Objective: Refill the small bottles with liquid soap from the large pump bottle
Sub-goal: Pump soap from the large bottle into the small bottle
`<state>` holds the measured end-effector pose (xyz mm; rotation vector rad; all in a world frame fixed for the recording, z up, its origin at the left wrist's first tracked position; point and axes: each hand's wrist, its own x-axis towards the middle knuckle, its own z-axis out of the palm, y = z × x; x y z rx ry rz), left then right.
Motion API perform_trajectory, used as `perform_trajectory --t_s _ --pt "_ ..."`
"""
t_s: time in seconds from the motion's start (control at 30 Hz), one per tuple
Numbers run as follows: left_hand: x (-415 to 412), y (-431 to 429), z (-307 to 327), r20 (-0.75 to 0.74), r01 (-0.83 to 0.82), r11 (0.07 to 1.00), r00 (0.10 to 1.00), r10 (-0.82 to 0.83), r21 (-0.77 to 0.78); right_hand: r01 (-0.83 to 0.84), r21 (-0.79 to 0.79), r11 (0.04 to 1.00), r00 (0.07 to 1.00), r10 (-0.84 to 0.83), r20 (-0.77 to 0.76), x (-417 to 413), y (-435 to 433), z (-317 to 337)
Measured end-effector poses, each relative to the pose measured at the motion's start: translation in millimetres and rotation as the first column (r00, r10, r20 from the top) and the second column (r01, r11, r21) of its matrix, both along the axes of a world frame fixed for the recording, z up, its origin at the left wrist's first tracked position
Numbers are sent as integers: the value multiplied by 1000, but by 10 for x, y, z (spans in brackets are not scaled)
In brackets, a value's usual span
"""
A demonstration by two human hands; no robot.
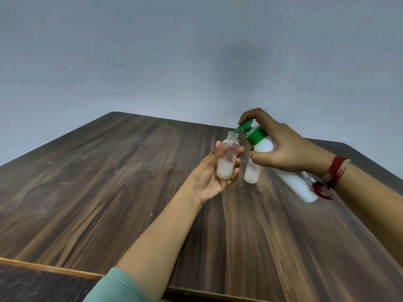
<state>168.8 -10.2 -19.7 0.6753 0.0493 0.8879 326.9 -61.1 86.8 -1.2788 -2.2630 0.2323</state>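
The right hand (281, 147) grips and hides much of the tilted white pump bottle with green pump head (294, 182), forefinger on top. The left hand (214, 173) clasps a clear small bottle (226, 160), part-filled white; another small clear bottle (251, 174) stands half-hidden near the dark wooden table's (109, 192) far right corner.

Single head-worn wide-angle view, looking forward and down over a wooden table (109, 192) toward a grey wall (152, 51). Close enough for both forearms to reach in from the bottom edge.
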Motion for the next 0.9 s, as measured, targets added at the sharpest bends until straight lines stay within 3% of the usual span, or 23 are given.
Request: perform_trajectory --t_s 0.9 --pt "2 18 -19 58 6 1000 998 -4 -31 10 -90 996 999 -5 52 -3 35 75"
